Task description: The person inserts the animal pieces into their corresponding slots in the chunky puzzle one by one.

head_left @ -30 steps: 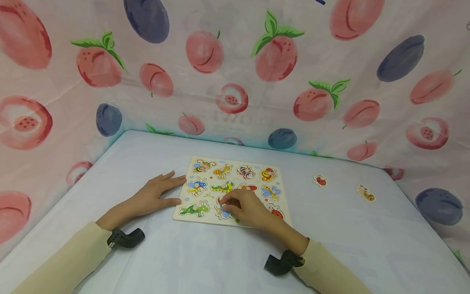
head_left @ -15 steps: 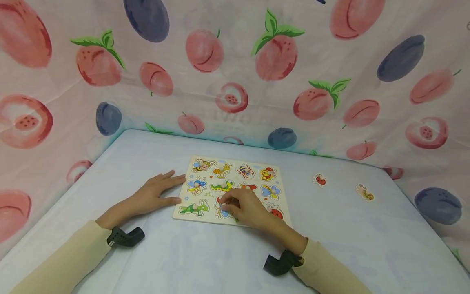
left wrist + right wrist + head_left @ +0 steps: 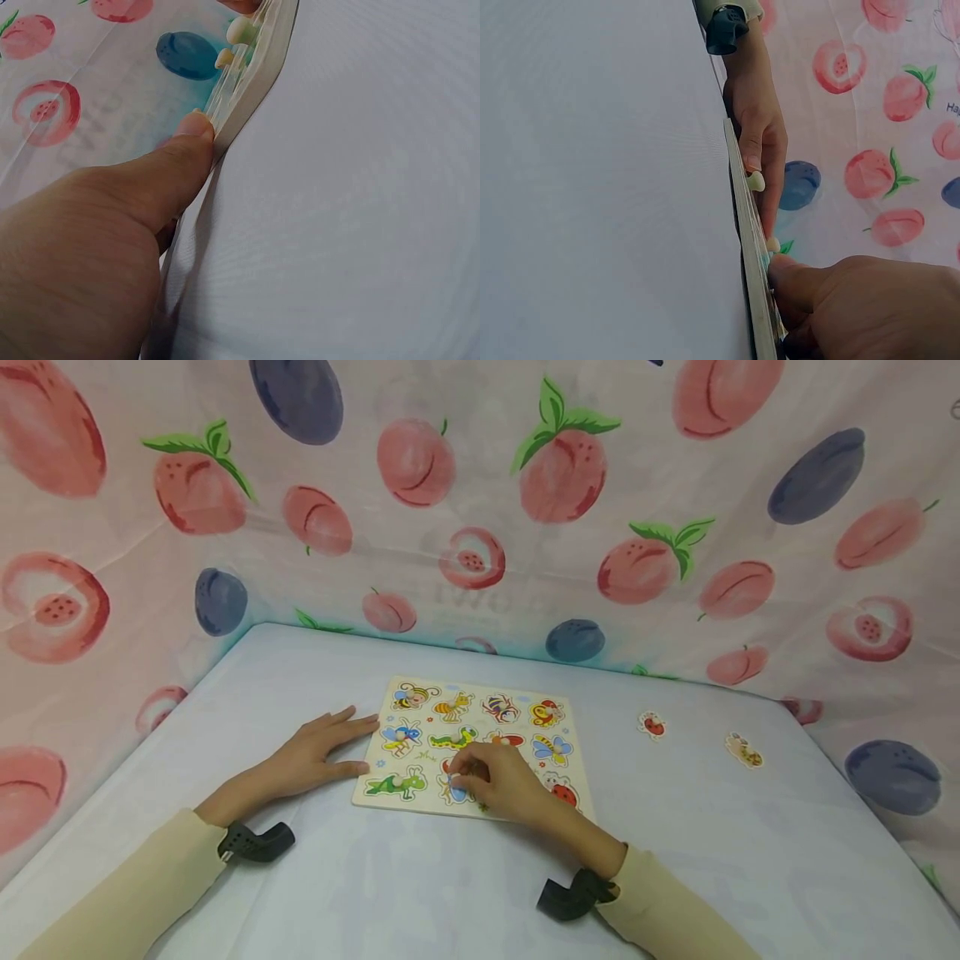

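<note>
A wooden insect knob puzzle board [image 3: 431, 757] lies on the white table in the head view, filled with colourful insect pieces. My right hand [image 3: 504, 781] is over its front row, thumb and forefinger pinching a blue-winged insect puzzle piece [image 3: 456, 793]; the piece lies at its printed place, and its knob is hidden by the fingers. Fingers spread and straight, my left hand [image 3: 311, 756] touches the board's left edge. Its thumb [image 3: 191, 139] meets that edge in the left wrist view. In the right wrist view, my right hand [image 3: 870, 300] is low at the board's edge, beyond a pale knob [image 3: 772, 244].
Two loose pieces lie right of the board: a small ladybird piece [image 3: 652, 725] and a yellowish-brown insect piece [image 3: 744, 750]. A fruit-print cloth [image 3: 480, 468] hangs behind the table [image 3: 375, 885]. Each wrist wears a black camera mount [image 3: 258, 843].
</note>
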The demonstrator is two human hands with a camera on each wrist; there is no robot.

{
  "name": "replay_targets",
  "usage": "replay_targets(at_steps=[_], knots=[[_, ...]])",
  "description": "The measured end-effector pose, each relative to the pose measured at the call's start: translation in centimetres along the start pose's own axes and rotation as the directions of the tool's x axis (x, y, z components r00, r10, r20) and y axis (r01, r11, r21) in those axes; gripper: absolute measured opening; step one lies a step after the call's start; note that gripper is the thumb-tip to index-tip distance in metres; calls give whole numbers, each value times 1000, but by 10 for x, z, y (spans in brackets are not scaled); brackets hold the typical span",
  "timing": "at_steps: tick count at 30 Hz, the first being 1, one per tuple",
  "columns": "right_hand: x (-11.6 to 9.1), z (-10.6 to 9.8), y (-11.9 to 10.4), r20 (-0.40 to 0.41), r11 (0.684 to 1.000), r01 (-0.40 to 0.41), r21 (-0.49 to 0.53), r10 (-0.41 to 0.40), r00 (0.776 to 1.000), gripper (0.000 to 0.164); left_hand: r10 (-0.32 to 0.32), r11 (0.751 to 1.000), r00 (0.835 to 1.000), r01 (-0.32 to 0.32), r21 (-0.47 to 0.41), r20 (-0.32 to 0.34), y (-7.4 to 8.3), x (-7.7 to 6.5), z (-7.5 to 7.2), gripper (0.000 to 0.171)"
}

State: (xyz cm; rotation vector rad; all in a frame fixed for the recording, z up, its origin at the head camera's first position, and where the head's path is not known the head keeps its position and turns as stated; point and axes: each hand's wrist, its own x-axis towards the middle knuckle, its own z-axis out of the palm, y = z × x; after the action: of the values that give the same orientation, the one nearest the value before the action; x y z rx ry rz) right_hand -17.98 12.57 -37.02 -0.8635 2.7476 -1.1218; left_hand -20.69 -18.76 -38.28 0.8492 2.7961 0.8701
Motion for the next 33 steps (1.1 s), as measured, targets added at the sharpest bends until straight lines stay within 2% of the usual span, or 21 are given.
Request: replay_targets(at_steps=[10, 17, 26, 33], knots=[[1, -3, -2, 27, 999, -36, 8, 35, 999, 13, -6, 1000, 1000, 6, -3, 4, 1, -1, 0, 72], [0, -9, -2, 43, 998, -17, 53, 15, 999, 14, -5, 1000, 1000, 4, -10, -2, 2, -1, -1, 72], [1, -26, -3, -11, 998, -10, 66, 11, 1000, 15, 2, 1000, 1000, -2, 0, -4, 2, -1, -1, 72], [3, -36, 1, -39, 1000, -15, 26, 16, 999, 18, -1, 1000, 1000, 1, 3, -5, 1, 0, 0, 72]])
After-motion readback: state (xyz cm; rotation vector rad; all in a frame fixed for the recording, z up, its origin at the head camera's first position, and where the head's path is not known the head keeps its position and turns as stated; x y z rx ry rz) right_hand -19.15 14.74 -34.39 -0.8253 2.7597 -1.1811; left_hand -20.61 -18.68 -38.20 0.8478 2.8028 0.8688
